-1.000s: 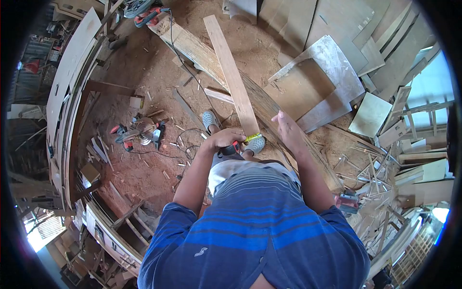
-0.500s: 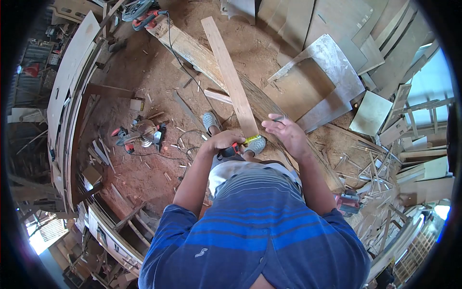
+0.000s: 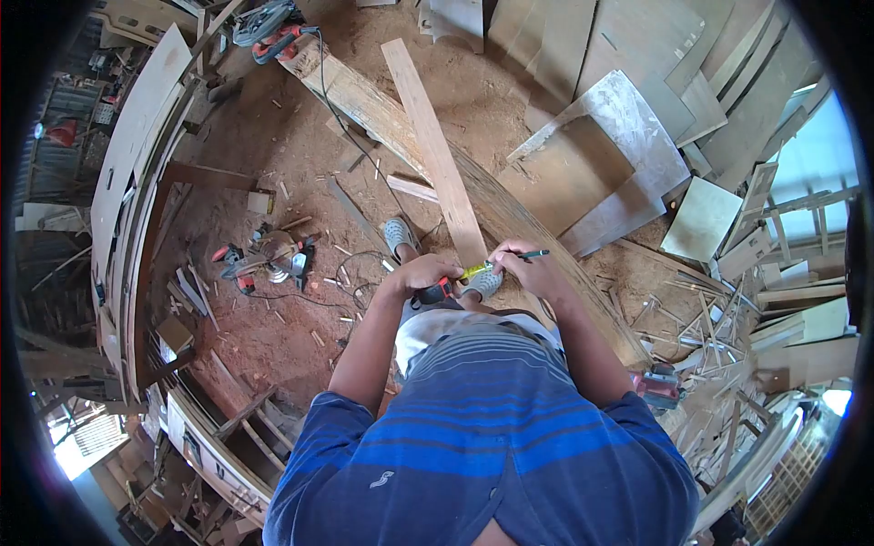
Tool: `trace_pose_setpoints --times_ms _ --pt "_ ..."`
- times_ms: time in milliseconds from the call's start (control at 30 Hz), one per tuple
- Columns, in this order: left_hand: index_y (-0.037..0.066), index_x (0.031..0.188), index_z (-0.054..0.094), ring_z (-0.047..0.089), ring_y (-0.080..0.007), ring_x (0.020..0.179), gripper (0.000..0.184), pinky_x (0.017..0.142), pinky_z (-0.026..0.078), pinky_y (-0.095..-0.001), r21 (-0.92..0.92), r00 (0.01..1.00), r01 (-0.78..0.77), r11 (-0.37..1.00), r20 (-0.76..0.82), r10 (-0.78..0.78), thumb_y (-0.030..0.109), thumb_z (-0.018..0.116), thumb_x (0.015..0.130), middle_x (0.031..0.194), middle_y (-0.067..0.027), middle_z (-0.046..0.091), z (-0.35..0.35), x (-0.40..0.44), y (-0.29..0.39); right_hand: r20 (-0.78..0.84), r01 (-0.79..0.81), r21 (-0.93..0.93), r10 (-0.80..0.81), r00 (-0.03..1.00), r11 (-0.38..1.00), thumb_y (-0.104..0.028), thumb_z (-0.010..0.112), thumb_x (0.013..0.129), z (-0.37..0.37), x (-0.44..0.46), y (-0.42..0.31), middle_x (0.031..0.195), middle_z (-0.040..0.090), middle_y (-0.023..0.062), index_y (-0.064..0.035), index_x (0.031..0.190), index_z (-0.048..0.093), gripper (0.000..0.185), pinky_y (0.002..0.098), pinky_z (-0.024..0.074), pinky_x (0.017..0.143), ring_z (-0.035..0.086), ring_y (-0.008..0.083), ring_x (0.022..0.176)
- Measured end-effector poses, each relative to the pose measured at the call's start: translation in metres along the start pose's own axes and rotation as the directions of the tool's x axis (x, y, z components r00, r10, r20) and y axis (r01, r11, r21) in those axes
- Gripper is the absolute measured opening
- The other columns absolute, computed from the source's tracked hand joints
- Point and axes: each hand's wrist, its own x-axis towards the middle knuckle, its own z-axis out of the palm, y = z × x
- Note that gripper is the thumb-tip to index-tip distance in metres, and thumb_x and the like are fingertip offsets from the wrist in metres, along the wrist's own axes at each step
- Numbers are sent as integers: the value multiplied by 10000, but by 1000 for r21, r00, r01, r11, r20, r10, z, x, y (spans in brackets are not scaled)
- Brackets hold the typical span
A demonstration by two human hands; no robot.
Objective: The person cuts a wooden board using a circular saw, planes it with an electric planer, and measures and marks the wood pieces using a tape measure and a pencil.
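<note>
My left hand (image 3: pixel 426 273) is closed around a red and black tape measure (image 3: pixel 442 290). Its short yellow blade (image 3: pixel 474 270) reaches across the near end of a flat wooden board (image 3: pixel 437 150). At the blade's right end, my right hand (image 3: pixel 521 259) pinches a dark pencil (image 3: pixel 535 254), which points out to the right. The board lies slanted across a long, thick timber beam (image 3: pixel 364 100). My feet in grey perforated clogs (image 3: pixel 399 233) stand below the hands.
A miter saw (image 3: pixel 269 258) sits on the floor at left among offcuts. Another corded power tool (image 3: pixel 280 41) rests at the beam's far end. A cut-out panel (image 3: pixel 628 118) lies to the right, with scrap wood (image 3: pixel 710 328) below it. Cables loop near my feet.
My right hand has come from right of the board, fingers spread, down and left to the tape blade, and the pencil now shows clearly in its pinch. My left hand has barely moved.
</note>
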Motion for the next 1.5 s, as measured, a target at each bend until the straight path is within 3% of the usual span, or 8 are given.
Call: trace_pose_setpoints --times_ms 133,233,567,733,1233,1333,1500 --pt "-25 1141 737 771 -187 898 308 826 583 -313 -9 1000 0 1000 9 1 263 638 1095 949 -103 774 0 -2 3 -24 -15 -2 15 1000 1000 -137 643 966 4 2 -1 878 787 103 12 1056 763 211 352 569 792 755 181 853" --pt "-30 1039 731 772 -193 838 292 780 569 -330 0 1000 -10 1000 -24 10 249 648 1074 914 -111 785 2 -3 3 -38 -17 4 18 999 1000 -124 660 950 5 2 1 880 789 102 8 1048 766 195 360 574 788 763 188 853" --pt "-17 1188 755 751 -167 894 314 842 573 -308 48 1000 3 999 28 -5 259 640 1091 1000 -103 784 -4 3 -1 -19 30 -213 -35 999 977 -165 699 932 2 2 -10 903 800 116 -33 1039 790 192 372 582 761 777 232 833" --pt "-45 1119 764 755 -170 832 329 785 560 -317 17 999 -49 999 18 49 254 631 1083 908 -108 802 -3 5 -6 -21 7 -191 -11 1000 982 -183 705 928 2 3 -12 902 802 118 -41 1021 803 196 368 576 765 769 230 833" --pt "-30 1082 755 752 -170 825 304 783 558 -318 3 999 -38 999 -2 39 252 640 1077 910 -110 797 -3 7 -10 3 -2 -203 3 1000 979 -177 692 925 1 2 -17 908 808 110 -36 1030 801 206 367 575 768 772 227 837" --pt "-23 1130 729 771 -192 888 283 831 584 -323 27 999 -20 999 29 19 244 646 1090 957 -97 770 -5 7 -9 4 3 -210 -2 1000 978 -181 694 929 0 3 -17 913 808 115 -38 1033 804 208 368 575 767 771 231 835" --pt "-24 1135 725 773 -193 876 283 806 595 -315 25 1000 -23 999 14 22 245 649 1089 952 -73 747 -4 8 -9 -20 18 -218 -23 1000 976 -196 701 931 3 4 -6 916 804 133 -46 1044 809 217 372 576 761 768 245 832"
